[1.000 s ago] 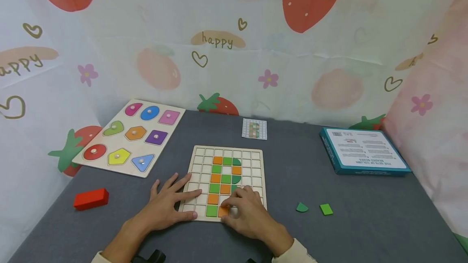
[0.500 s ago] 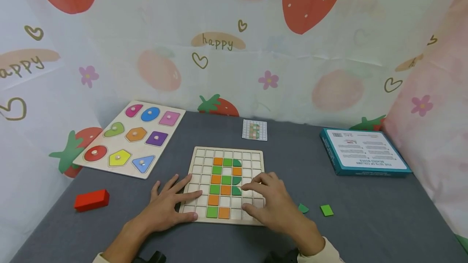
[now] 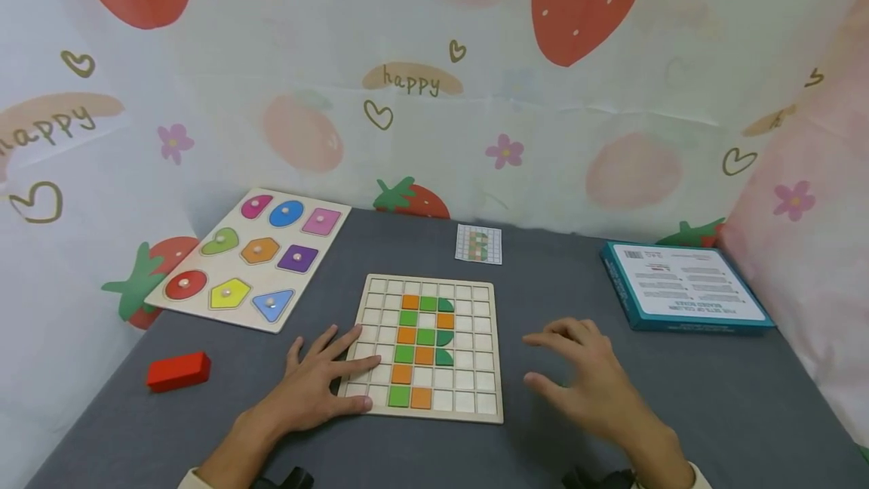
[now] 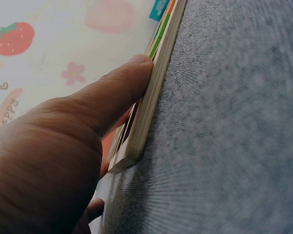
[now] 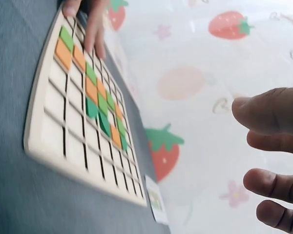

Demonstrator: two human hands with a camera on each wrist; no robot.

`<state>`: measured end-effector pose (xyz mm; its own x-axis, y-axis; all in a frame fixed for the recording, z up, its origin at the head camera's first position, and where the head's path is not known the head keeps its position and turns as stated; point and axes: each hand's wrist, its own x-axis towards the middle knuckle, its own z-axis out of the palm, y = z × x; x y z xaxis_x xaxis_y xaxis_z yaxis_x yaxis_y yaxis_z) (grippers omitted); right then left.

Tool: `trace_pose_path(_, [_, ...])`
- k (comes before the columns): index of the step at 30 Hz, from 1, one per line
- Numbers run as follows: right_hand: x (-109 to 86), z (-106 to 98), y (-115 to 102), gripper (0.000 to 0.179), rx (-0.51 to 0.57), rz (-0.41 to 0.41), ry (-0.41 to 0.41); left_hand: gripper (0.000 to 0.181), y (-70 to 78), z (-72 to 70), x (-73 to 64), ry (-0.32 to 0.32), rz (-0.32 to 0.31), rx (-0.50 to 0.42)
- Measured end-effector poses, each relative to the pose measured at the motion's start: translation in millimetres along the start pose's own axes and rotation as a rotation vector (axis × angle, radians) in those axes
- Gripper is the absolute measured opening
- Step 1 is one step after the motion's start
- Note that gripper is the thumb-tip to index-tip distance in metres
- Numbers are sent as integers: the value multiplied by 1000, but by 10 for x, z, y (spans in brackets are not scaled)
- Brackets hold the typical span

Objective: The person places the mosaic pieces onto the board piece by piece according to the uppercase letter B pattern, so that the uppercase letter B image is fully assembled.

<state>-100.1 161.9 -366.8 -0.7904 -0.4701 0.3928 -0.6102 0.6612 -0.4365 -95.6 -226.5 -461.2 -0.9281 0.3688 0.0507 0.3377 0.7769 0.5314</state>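
Note:
A wooden grid board (image 3: 498, 368) lies on the grey cloth, bearing orange square tiles (image 3: 421, 398), light green square tiles (image 3: 399, 396) and dark green rounded tiles (image 3: 444, 357) in its left and middle columns. On the board's left side my left hand (image 3: 308, 391) rests with fingers spread; in the left wrist view its thumb (image 4: 132, 73) presses the near edge. My right hand (image 3: 597, 379) hovers to the right of the board, thumb and fingers apart and holding nothing. The loose green pieces seen earlier on that side are hidden behind it.
A pattern card (image 3: 478, 244) lies behind the board. At the back left is a knobbed shape puzzle (image 3: 239, 244), with a red block (image 3: 179, 372) in front of it. A teal box (image 3: 689, 285) sits at the back right, near the strawberry-print curtain (image 3: 529, 96).
My right hand has let go of the orange tile in the bottom row and moved right, off the board. My left hand has stayed on the board. The head view has shifted slightly.

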Motion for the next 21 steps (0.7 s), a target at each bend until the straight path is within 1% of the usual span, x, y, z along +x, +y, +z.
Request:
trace_pose_path(4, [-85, -113, 136, 46, -14, 2, 10, 65, -2, 9, 3, -1, -4, 1])
trace_pose_path(9, [-168, -221, 288, 49, -35, -20, 26, 66, -10, 9, 6, 2, -5, 10])
trace_pose_path(13, [-230, -270, 393, 51, -23, -26, 13, 66, -9, 9, 9, -3, -8, 6])
trace_pose_path(16, [-278, -283, 477, 50, 3, 0, -15, 67, -8, 9, 10, -5, -8, 4])
trace_pose_path(21, [-359, -296, 656, 48, 51, 83, -80, 66, -11, 6, 8, 0, -3, 5])
